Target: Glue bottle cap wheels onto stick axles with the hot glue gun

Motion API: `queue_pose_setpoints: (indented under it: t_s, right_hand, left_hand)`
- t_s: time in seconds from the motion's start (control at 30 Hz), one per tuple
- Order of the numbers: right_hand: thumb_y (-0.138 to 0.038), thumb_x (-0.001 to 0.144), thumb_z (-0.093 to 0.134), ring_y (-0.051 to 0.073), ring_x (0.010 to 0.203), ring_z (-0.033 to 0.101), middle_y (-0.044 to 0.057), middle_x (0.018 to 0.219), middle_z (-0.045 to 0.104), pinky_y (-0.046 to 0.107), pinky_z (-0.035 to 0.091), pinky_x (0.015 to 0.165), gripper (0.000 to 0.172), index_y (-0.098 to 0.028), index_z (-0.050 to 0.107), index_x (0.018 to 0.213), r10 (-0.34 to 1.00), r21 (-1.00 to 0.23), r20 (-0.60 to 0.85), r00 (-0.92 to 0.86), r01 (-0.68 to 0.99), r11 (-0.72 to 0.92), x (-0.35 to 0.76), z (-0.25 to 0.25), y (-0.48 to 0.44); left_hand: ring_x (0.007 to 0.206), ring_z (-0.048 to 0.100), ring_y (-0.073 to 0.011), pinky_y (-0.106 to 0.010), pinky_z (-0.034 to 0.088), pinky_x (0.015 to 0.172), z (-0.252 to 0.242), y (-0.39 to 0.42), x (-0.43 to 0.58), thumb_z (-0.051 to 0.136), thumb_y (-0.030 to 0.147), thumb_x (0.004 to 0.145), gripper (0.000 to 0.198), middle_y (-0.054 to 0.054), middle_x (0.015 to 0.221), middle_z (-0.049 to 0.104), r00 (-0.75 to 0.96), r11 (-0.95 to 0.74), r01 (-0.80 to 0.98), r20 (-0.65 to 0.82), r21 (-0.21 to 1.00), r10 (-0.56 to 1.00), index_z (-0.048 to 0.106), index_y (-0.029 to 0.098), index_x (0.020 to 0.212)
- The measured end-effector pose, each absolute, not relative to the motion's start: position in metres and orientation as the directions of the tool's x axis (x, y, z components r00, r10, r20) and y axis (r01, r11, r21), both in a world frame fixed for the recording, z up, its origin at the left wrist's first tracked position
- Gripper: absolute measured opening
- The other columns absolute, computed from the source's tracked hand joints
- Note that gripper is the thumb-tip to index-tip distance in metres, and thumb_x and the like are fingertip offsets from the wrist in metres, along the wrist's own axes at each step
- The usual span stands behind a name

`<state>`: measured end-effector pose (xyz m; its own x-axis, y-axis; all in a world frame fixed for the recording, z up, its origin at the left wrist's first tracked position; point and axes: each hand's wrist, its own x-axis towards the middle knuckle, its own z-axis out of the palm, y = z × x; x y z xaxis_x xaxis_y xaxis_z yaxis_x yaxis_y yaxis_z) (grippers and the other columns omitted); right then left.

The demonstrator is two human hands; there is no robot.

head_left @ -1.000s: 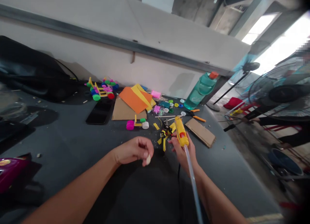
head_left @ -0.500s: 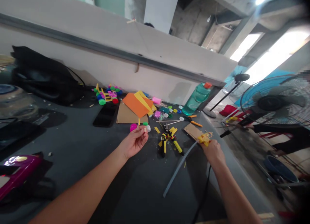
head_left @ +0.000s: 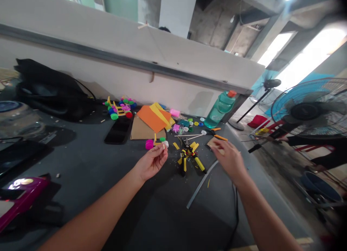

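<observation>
My left hand [head_left: 151, 162] is raised a little above the dark table [head_left: 89, 164], its fingertips pinched on a small white cap [head_left: 165, 144]. Just beyond it lies a short yellow stick axle with a pink cap [head_left: 149, 144]. My right hand [head_left: 229, 157] hovers with fingers spread and nothing in it, over a cardboard piece [head_left: 211, 142]. A clear glue stick [head_left: 201, 184] reaches out from under that hand, and a black cord [head_left: 235, 207] runs back along my forearm. The glue gun itself is hidden. Yellow-handled pliers [head_left: 187, 158] lie between my hands.
A cap-wheeled stick toy [head_left: 119, 108], a black phone [head_left: 118, 130], orange and yellow paper [head_left: 153, 115] on cardboard and loose caps [head_left: 193, 122] lie further back. A green bottle [head_left: 221, 108] stands by the wall. A black bag [head_left: 51, 88] sits left, a fan [head_left: 311, 110] right.
My right hand swung the yellow glue gun out to the right, put it down and let go; it is now open. My left hand moved forward with the white cap.
</observation>
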<state>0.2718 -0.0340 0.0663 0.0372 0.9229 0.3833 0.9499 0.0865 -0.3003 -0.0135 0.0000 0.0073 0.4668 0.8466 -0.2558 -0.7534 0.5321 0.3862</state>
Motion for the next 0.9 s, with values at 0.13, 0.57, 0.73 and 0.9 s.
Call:
queue_pose_setpoints:
  t_s: [0.13,0.57,0.73,0.9]
  right_hand:
    - [-0.03,0.082,0.055,0.019,0.087,0.061,0.004,0.092,0.067,0.033,0.046,0.081,0.018,-0.025,0.067,0.094,0.888,-0.653,0.397,-0.233,0.608,0.452,0.188,0.062,-0.024]
    - [-0.026,0.065,0.072,0.012,0.076,0.062,0.0,0.08,0.068,0.028,0.048,0.079,0.019,-0.018,0.07,0.083,0.921,-0.996,0.024,-0.388,-0.085,-0.01,0.144,0.039,0.012]
    - [-0.025,0.065,0.073,0.007,0.061,0.058,-0.003,0.07,0.064,0.02,0.047,0.063,0.016,-0.016,0.067,0.076,0.922,-0.975,-0.022,-0.386,-0.197,-0.106,0.145,0.034,0.014]
    - [-0.033,0.066,0.072,0.007,0.055,0.054,-0.002,0.07,0.064,0.017,0.044,0.047,0.023,-0.017,0.061,0.078,0.966,-0.944,-0.052,-0.254,-0.303,-0.131,0.158,0.033,0.026]
  left_hand:
    - [0.064,0.064,-0.0075,-0.017,0.056,0.063,0.008,-0.005,-0.011,0.055,0.006,0.081,0.011,-0.002,0.074,0.063,0.508,0.556,-0.738,-0.229,0.381,0.831,0.059,0.013,0.088]
    - [0.06,0.058,-0.0038,-0.007,0.05,0.054,0.014,-0.005,-0.013,0.053,0.006,0.082,0.011,-0.001,0.072,0.055,0.624,0.675,-0.69,-0.255,0.264,0.738,0.056,0.013,0.09]
    - [0.057,0.058,-0.005,-0.013,0.053,0.053,0.009,-0.005,-0.01,0.06,0.014,0.079,0.009,-0.001,0.072,0.057,0.586,0.622,-0.63,-0.242,0.465,0.774,0.057,0.014,0.089]
    - [0.046,0.052,-0.0072,-0.019,0.05,0.043,0.008,-0.002,-0.002,0.065,0.025,0.075,0.014,0.002,0.06,0.055,0.243,0.281,-0.387,-0.197,0.878,0.95,0.056,0.015,0.078]
